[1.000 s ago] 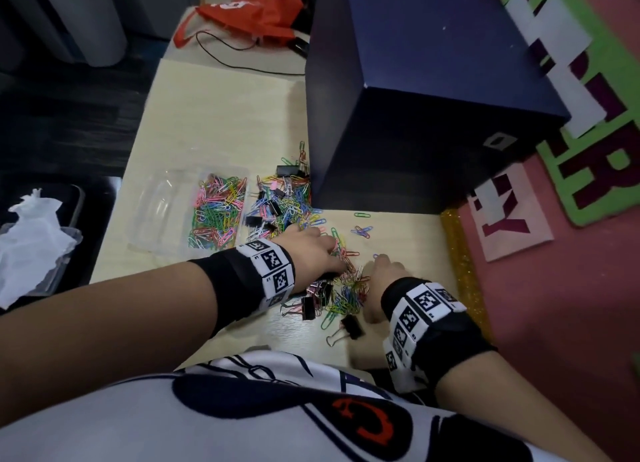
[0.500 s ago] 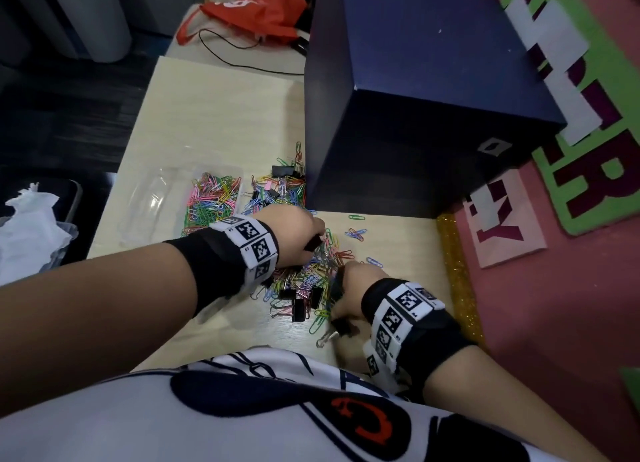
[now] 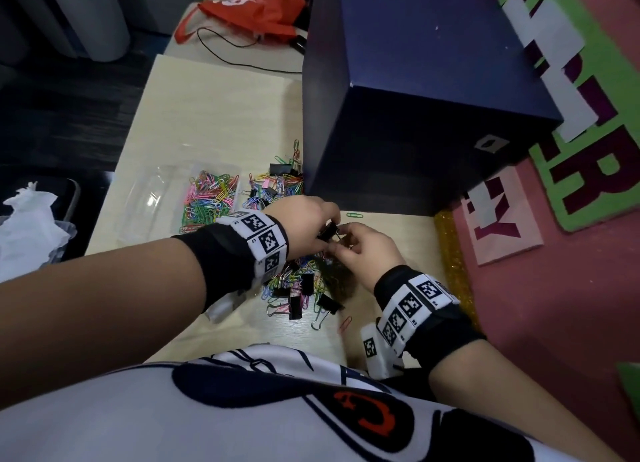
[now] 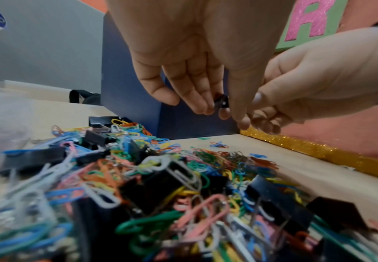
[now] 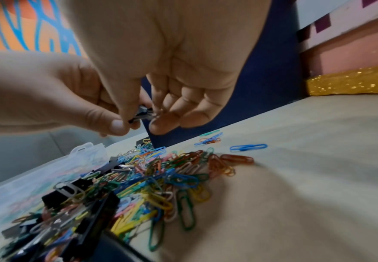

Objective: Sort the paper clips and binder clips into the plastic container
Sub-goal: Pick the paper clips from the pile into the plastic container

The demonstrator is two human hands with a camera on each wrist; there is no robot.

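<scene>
Currently pinching one black binder clip (image 3: 328,233) between left hand (image 3: 304,224) and right hand (image 3: 367,250), fingers curled, lifted clear above mixed pile (image 3: 298,281) for untangling, probably; plastic container (image 3: 180,203) at left, holding paper clips (image 3: 211,198) only

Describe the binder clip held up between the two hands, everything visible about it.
The binder clip is small, with a black body and silver wire handles. It is lifted off the table, above the mixed pile of clips. The left hand pinches its black body with the fingertips, and the right hand pinches at its wire end. The fingers hide most of it, so whether anything is caught in it cannot be told.
</scene>
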